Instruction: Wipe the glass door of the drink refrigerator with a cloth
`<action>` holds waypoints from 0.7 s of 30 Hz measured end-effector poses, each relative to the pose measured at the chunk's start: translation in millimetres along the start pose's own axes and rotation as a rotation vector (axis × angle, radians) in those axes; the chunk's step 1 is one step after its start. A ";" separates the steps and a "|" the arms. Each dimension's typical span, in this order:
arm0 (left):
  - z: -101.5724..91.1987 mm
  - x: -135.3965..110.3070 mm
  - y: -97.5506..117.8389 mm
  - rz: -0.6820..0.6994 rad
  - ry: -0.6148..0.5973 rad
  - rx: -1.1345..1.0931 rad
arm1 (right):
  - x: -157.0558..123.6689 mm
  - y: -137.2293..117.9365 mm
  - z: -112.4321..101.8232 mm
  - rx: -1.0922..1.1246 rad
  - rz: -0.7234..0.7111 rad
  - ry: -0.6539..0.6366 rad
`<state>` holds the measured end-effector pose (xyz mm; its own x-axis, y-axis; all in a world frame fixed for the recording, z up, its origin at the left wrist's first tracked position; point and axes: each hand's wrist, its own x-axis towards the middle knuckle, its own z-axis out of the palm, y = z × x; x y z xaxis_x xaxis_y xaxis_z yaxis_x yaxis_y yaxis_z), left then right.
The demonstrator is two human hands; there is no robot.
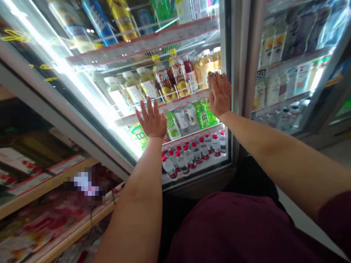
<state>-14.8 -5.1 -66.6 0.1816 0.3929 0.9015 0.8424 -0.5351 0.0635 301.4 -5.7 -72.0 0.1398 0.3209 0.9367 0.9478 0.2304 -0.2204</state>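
My left hand point(152, 122), fingers spread and palm forward, is in front of the cooler's middle shelf edge point(189, 98). My right hand point(220, 93) reaches to the right side of the same cooler, its fingers stretched up beside the door frame point(238, 73). A small brownish patch shows at its fingertips, too unclear to name. Behind the hands stand iced tea bottles point(179, 75) with yellow caps and pale drink bottles point(133, 89). Below are green drink packs point(202, 115). Whether either palm touches glass I cannot tell.
Small red-capped water bottles point(182, 162) line the cooler's bottom shelf. Larger bottles point(123, 18) stand on the upper shelf. Another drinks cooler point(290, 62) is to the right. Wooden shelves point(49, 199) with packaged goods run along the left, partly blurred.
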 end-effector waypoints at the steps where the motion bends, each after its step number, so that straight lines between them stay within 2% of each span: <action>1: -0.1 0.0 0.1 -0.001 -0.001 -0.003 | -0.6 2.5 0.6 0.000 -0.003 0.004; 7: -2.6 0.6 4.1 -0.032 -0.021 -0.008 | 19.9 9.2 2.8 0.023 0.023 0.079; 11: -4.9 1.1 7.5 -0.046 -0.041 -0.004 | 7.0 11.0 0.7 0.030 0.079 0.073; 14: -4.9 0.9 7.6 -0.046 -0.038 -0.001 | -1.7 14.0 -3.1 0.000 0.079 0.018; 17: -3.6 0.9 6.1 -0.047 -0.025 -0.008 | 11.5 11.1 -8.2 -0.016 0.093 0.017; 21: -2.1 0.7 3.6 -0.033 -0.013 -0.021 | 31.7 -5.4 -11.1 -0.004 0.144 0.024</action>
<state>-12.7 -8.3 -64.9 0.1607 0.4201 0.8931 0.8374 -0.5370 0.1020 303.9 -7.0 -38.1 0.2809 0.3279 0.9020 0.9186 0.1804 -0.3516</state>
